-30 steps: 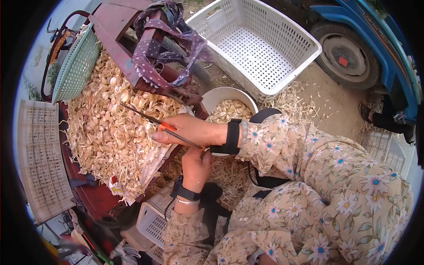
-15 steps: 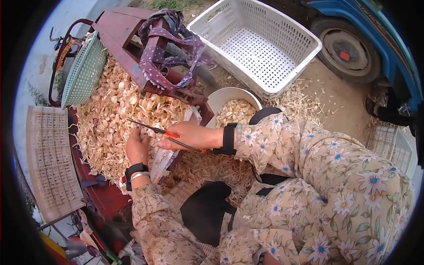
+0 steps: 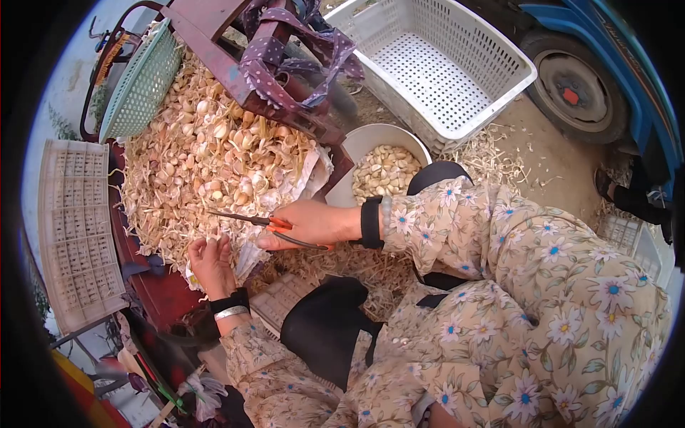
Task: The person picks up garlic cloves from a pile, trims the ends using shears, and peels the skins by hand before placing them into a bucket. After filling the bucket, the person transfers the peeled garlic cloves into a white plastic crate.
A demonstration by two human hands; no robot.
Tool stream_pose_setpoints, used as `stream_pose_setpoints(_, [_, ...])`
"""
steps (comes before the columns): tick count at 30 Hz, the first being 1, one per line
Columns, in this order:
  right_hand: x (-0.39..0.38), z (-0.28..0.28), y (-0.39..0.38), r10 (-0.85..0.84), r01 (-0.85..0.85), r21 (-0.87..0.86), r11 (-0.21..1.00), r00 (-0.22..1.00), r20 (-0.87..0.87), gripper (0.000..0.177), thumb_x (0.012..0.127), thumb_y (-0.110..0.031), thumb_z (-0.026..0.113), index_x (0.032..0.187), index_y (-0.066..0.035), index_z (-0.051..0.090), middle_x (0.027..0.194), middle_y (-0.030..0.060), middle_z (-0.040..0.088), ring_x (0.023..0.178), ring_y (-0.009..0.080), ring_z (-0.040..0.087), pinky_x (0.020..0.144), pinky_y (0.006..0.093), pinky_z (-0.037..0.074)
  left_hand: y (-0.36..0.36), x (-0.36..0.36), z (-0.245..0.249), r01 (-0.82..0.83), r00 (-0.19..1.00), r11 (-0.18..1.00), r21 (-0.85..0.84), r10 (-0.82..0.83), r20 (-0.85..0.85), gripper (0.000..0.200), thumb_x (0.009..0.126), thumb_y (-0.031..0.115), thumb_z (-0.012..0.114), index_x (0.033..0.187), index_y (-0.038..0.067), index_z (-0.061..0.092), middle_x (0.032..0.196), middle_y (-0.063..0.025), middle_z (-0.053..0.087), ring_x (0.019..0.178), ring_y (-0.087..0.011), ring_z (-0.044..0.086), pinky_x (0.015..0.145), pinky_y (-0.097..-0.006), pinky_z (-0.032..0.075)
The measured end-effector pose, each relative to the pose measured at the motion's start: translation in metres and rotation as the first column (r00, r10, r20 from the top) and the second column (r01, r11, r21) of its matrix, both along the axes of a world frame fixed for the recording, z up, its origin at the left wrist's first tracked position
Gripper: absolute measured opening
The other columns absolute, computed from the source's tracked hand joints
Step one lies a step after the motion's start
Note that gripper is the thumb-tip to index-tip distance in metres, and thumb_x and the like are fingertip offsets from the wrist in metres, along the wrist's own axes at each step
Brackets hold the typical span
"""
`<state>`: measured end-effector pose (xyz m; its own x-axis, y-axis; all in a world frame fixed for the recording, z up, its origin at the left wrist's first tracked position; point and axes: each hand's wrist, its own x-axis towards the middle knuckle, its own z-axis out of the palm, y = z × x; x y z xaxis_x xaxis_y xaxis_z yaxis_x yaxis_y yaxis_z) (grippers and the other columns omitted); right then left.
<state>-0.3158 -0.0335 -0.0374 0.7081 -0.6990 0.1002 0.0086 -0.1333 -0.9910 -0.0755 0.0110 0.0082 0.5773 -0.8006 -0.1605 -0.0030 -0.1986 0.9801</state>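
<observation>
Scissors with orange-and-black handles are in my right hand, fingers wrapped round the handles, the dark blades pointing left over the garlic. Below the blades is my left hand, palm partly up, fingers curled together at the pile's near edge; anything between the fingertips is too small to name. A large heap of garlic bulbs and loose skins spreads beyond both hands. Beyond my right wrist stands a white bucket with peeled-looking garlic cloves inside.
A white perforated crate stands at the upper right, near a blue vehicle's wheel. A green basket and a pale crate are at left. A dark red frame carries polka-dot cloth. Someone's foot shows at right.
My left hand has moved down and slightly left, away from the scissors, and turned more palm up. The right hand still holds the scissors. The view has shifted slightly.
</observation>
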Motion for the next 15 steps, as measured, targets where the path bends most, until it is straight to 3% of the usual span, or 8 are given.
stream_pose_setpoints(4, [-0.007, 0.014, 0.009, 0.119, -0.101, 0.142, 0.985, 0.984, -0.129, 0.068, 0.074, -0.067, 0.048, 0.061, -0.001, 0.053, 0.055, 0.0154, 0.052, 0.055, 0.0309, 0.056, 0.055, 0.0398, 0.043, 0.012, -0.010, 0.009, 0.030, 0.966, 0.995, -0.092, -0.052, -0.255, 0.018, 0.083, 0.002, 0.052, 0.098, 0.005, 0.043, 0.100, -0.0170, 0.057, 0.085, -0.0216, 0.060, 0.070, -0.0249, 0.052])
stream_pose_setpoints(8, [0.006, -0.002, 0.020, 0.036, -0.043, -0.023, 0.999, 0.970, -0.241, 0.065, 0.071, -0.065, 0.054, 0.063, 0.000, 0.055, 0.060, 0.0169, 0.056, 0.061, 0.0342, 0.058, 0.058, 0.0413, 0.045, 0.025, -0.040, 0.017, 0.068, 0.972, 0.988, -0.140, -0.097, -0.216, 0.031, 0.084, 0.003, 0.052, 0.114, 0.003, 0.042, 0.102, -0.0112, 0.054, 0.082, -0.0182, 0.059, 0.069, -0.0232, 0.051])
stream_pose_setpoints(15, [0.007, 0.000, 0.028, -0.049, 0.015, -0.121, 0.993, 0.958, -0.282, 0.063, 0.067, -0.062, 0.060, 0.074, 0.001, 0.057, 0.071, 0.0196, 0.059, 0.069, 0.0365, 0.060, 0.063, 0.0422, 0.047, 0.043, -0.053, 0.001, 0.076, 0.955, 0.974, -0.213, -0.132, -0.265, 0.029, 0.083, 0.001, 0.054, 0.111, 0.001, 0.045, 0.099, -0.0087, 0.054, 0.080, -0.0159, 0.057, 0.064, -0.0216, 0.047])
